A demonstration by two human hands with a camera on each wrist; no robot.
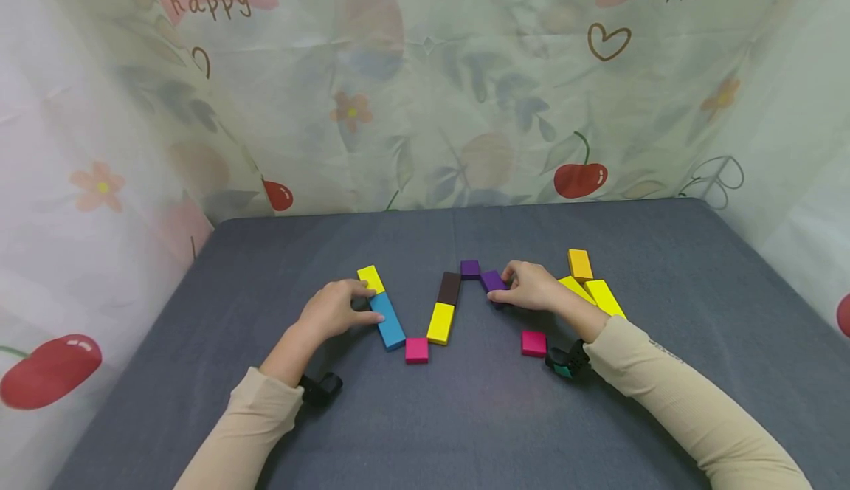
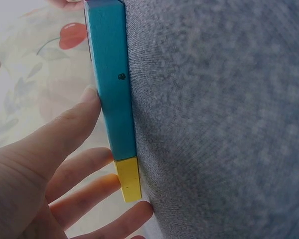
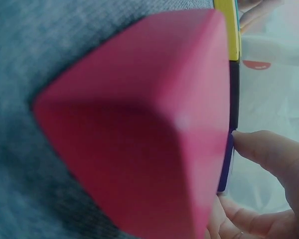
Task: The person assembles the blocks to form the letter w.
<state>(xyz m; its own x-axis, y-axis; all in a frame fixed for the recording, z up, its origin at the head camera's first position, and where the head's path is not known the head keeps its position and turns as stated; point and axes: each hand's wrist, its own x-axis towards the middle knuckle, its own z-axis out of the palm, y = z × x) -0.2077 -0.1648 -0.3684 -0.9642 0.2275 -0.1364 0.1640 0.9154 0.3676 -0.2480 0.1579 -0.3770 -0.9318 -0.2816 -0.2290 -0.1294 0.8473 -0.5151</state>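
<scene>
My left hand [image 1: 332, 311] rests its thumb on a long blue block [image 1: 388, 324]. Its other fingers touch near where a yellow block [image 1: 370, 277] meets the blue one; in the left wrist view they are spread and fairly straight beside the blue block [image 2: 112, 94]. My right hand [image 1: 533, 287] pinches a purple block [image 1: 491, 281] between thumb and fingers, its lower end close to the table. Another purple block [image 1: 470, 269] lies at its left corner. From there a brown block [image 1: 448, 288], a yellow block [image 1: 440, 324] and a pink block [image 1: 417, 350] lead in a zigzag to the blue one.
Another pink block [image 1: 533, 343] lies below the right hand and fills much of the right wrist view. Beyond the right forearm lie an orange block [image 1: 580, 264] and two yellow blocks, one [image 1: 605, 297] partly behind the wrist. Grey cloth covers the table [image 1: 465, 431]; a printed curtain [image 1: 425, 84] hangs behind.
</scene>
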